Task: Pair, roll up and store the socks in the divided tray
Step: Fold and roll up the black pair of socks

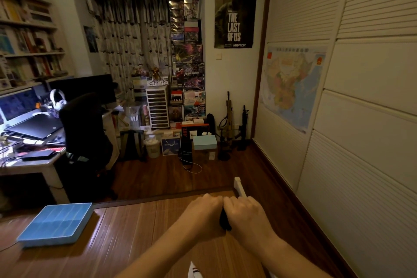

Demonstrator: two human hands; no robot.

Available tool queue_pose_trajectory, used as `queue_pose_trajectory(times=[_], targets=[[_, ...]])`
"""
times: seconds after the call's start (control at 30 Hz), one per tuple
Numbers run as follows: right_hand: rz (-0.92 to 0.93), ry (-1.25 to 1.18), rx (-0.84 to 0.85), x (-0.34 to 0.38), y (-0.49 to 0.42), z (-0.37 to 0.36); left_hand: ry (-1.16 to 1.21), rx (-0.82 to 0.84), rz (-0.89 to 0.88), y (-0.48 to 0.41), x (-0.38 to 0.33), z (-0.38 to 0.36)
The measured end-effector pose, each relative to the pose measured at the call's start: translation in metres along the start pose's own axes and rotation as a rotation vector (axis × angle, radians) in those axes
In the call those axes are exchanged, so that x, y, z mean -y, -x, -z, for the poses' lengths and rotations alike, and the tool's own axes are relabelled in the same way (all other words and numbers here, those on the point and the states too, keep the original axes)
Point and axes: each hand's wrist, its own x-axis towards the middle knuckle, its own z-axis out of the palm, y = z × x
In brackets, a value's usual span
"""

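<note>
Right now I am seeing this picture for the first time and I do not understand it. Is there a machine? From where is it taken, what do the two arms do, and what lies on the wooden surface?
There is no machine: a person works with bare hands. The single picture comes from a wide-angle camera worn on the person's head, looking forward and down, so the arms enter from below. The left hand and the right hand are side by side and both grip a dark sock, which shows only between them. On the wooden surface, at the left, lies the blue divided tray. It is blurred, but I see no socks in it. At the bottom edge a white striped cloth peeks in, probably another sock.
</note>
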Motion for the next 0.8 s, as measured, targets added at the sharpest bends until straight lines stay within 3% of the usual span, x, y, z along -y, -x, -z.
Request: queue_pose_trajectory(times=[0.13,0.2,0.33,0.43,0.5,0.63,0.8], targets=[[-0.183,-0.279,0.255,-0.008,0.003,-0.007,-0.076,-0.050,-0.024,0.001,-0.002,-0.020],[-0.220,-0.277,0.321,-0.009,0.002,-0.007,-0.092,-0.058,-0.049,0.002,-0.003,-0.025],[-0.198,-0.152,0.299,-0.004,0.002,-0.011,-0.079,-0.103,-0.027,0.002,-0.007,-0.032],[-0.219,-0.206,0.265,0.000,0.001,-0.009,-0.147,-0.214,-0.035,0.005,-0.013,-0.040],[-0.255,-0.272,0.332,0.000,-0.001,-0.007,-0.194,-0.223,-0.070,0.008,-0.014,-0.042],[-0.235,-0.220,0.468,0.005,-0.002,-0.011,-0.111,-0.102,-0.075,0.011,-0.004,-0.040],[-0.097,-0.090,0.378,0.014,0.007,-0.021,0.035,0.228,0.021,0.004,0.012,-0.032]])
